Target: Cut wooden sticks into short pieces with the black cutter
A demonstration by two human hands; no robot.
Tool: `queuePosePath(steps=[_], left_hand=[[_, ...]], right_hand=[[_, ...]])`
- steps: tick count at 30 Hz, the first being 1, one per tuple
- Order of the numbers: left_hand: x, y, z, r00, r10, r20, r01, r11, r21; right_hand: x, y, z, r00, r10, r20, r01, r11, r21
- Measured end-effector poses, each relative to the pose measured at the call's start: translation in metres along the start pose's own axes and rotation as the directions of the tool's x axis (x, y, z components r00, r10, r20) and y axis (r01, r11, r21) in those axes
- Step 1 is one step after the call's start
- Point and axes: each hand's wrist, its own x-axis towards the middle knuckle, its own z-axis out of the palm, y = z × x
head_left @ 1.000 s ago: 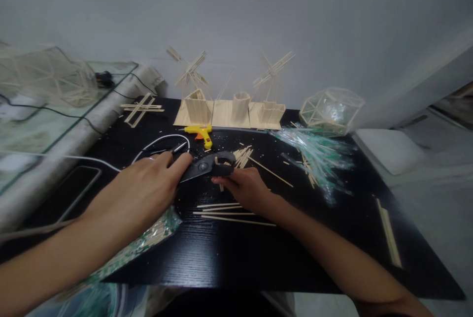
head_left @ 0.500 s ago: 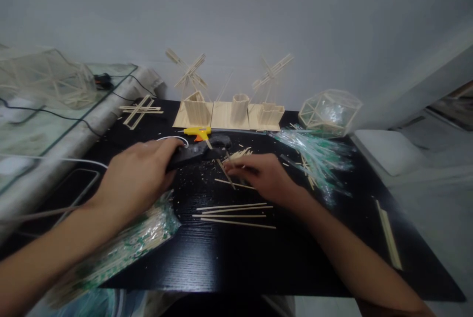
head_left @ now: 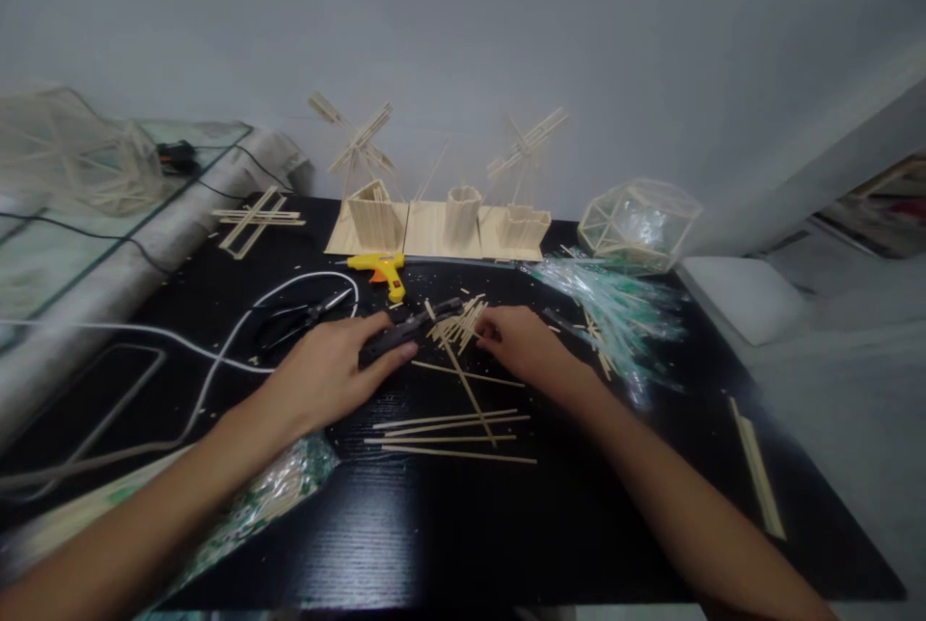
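My left hand (head_left: 337, 365) is closed around a black pliers-like cutter (head_left: 405, 332), its jaws pointing right over a pile of short cut sticks (head_left: 463, 322). One long thin wooden stick (head_left: 472, 391) slants from near the jaws down across several long sticks (head_left: 449, 452) on the black table. At the pile's right edge is my right hand (head_left: 525, 341), thumb and fingers curled together; what they hold, if anything, is hidden. Just behind the cutter lies a yellow glue gun (head_left: 387, 272).
Stick-built windmill models (head_left: 372, 216) stand along the back. A plastic bag (head_left: 614, 303) and a stick frame (head_left: 640, 221) are on the right. A white cable (head_left: 217, 351), a black tool (head_left: 304, 317) and a bag of sticks (head_left: 275, 496) lie left. Paired sticks (head_left: 756, 467) lie far right.
My left hand and the cutter have turned and come lower, uncovering the glue gun. My right hand has shifted slightly right, and the long stick now slants across the front sticks.
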Motion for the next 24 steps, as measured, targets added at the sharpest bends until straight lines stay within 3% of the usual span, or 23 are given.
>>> queuePosePath(steps=[8, 11, 12, 14, 16, 17, 19, 24], left_hand=[[-0.005, -0.015, 0.017, 0.997, 0.064, 0.034, -0.056, 0.979, -0.198], [-0.003, -0.015, 0.020, 0.996, 0.075, 0.039, -0.065, 0.975, -0.213], [-0.002, -0.015, 0.021, 0.997, 0.072, 0.030, -0.064, 0.975, -0.212], [-0.002, -0.015, 0.023, 0.998, 0.064, 0.008, -0.061, 0.976, -0.208], [-0.003, -0.015, 0.025, 0.998, 0.064, -0.015, -0.066, 0.976, -0.208], [-0.004, -0.015, 0.025, 0.997, 0.070, -0.026, -0.074, 0.974, -0.213], [-0.006, -0.013, 0.026, 0.996, 0.073, -0.052, -0.083, 0.971, -0.224], [-0.010, -0.011, 0.028, 0.996, 0.059, -0.061, -0.072, 0.968, -0.239]], right_hand=[[0.000, -0.004, 0.004, 1.000, -0.017, -0.008, 0.017, 1.000, -0.013], [-0.001, -0.013, -0.002, 0.996, -0.004, -0.090, 0.021, 0.980, 0.197], [-0.002, -0.017, -0.004, 0.997, 0.011, -0.072, 0.015, 0.935, 0.353], [-0.006, -0.027, -0.007, 0.999, 0.010, 0.052, -0.043, 0.747, 0.663], [-0.011, -0.039, -0.008, 0.988, -0.029, 0.155, -0.111, 0.565, 0.818], [-0.015, -0.044, -0.007, 0.988, -0.032, 0.154, -0.115, 0.523, 0.845], [-0.020, -0.054, -0.003, 0.997, 0.002, 0.082, -0.072, 0.508, 0.858], [-0.028, -0.065, 0.010, 0.992, 0.086, -0.092, 0.026, 0.570, 0.821]])
